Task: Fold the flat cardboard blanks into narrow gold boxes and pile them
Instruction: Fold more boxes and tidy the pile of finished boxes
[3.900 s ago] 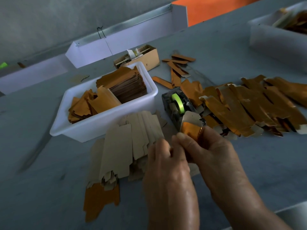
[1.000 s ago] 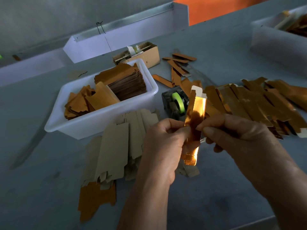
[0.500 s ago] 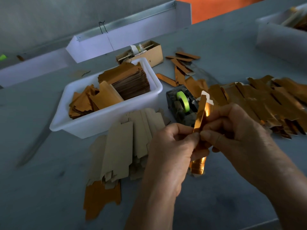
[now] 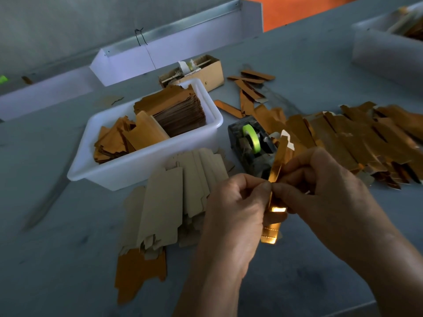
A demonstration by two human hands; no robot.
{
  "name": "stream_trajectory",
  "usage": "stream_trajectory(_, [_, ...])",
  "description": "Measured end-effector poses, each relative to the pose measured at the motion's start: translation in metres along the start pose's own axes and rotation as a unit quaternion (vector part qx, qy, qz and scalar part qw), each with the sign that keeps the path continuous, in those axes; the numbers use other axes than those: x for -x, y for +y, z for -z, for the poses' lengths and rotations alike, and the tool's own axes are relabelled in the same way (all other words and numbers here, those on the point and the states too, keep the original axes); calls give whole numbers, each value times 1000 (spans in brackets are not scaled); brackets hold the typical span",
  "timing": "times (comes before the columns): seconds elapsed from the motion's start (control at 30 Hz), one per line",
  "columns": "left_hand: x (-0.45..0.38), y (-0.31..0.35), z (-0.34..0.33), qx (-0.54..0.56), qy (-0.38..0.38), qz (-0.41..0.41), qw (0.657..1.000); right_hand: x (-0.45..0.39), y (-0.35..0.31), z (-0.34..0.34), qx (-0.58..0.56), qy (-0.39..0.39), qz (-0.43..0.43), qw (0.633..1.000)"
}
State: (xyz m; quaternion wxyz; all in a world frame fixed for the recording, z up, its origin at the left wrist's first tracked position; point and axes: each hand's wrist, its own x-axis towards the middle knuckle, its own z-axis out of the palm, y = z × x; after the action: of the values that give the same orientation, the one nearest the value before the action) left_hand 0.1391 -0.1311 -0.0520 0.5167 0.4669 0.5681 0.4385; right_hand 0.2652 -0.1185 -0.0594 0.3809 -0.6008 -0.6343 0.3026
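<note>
Two bare hands and forearms

The left hand (image 4: 231, 216) and right hand (image 4: 325, 191) wear no gloves, rings or watch; both forearms are uncovered to the frame's lower edge, with knuckle creases and tendons showing plainly.

Glossy gold foil-faced card box (image 4: 277, 164), mirror-bright where it catches light, matt grey-brown raw cardboard backs on the flat blanks (image 4: 174, 197), smooth white plastic tub (image 4: 146, 168), dull grey bench (image 4: 68, 259), shiny heap of folded gold boxes (image 4: 357, 138)
</note>
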Motion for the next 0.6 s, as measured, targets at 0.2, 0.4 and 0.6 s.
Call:
stream_trajectory(0.2, [6,-2,-11,-40,64,-59,995,2,-11,0,104,45,9,994])
stream_trajectory(0.4, [7,1,-7,-67,131,-82,986,6,-11,3,71,48,11,996])
stream_trajectory(0.6, [9,1,-6,-85,92,-47,991,4,0,-2,-122,-28,-41,991])
